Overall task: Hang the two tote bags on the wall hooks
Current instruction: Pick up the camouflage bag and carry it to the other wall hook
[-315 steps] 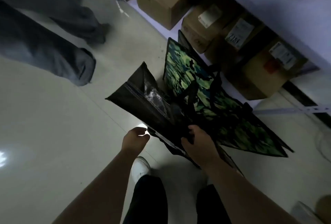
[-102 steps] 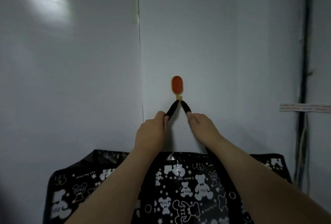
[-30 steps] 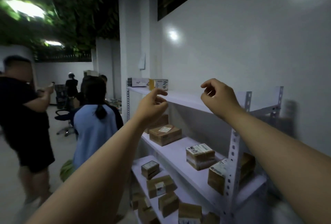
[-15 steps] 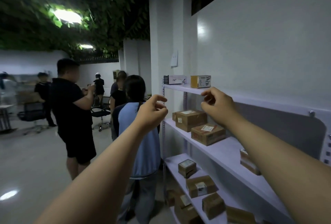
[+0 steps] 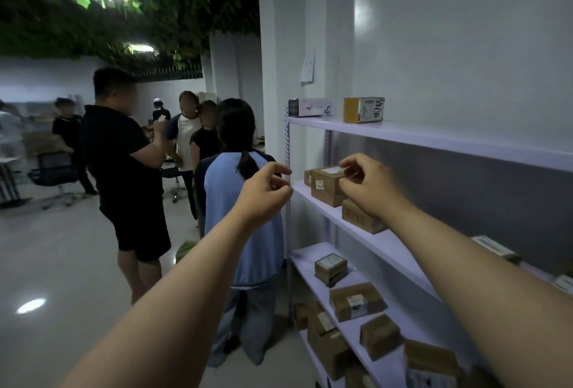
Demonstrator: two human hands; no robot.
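Note:
Neither tote bag nor any wall hook is in the head view at this moment. My left hand (image 5: pixel 267 192) is raised at chest height in front of a person in a light blue top, its fingers loosely curled and holding nothing. My right hand (image 5: pixel 369 187) is raised beside it, in front of the white shelf, with thumb and fingers bent toward each other and nothing between them. Both forearms stretch out from the bottom of the view.
A white metal shelf unit (image 5: pixel 387 136) with several cardboard boxes (image 5: pixel 327 184) runs along the wall at right. A person in a light blue top (image 5: pixel 245 226) stands close ahead, a person in black (image 5: pixel 124 164) at left, others behind. Open floor (image 5: pixel 46 279) lies lower left.
The view keeps swinging left along the shelf, away from the wall hook where the black bear-print bag was hung. Both empty hands stay raised and have dropped slightly.

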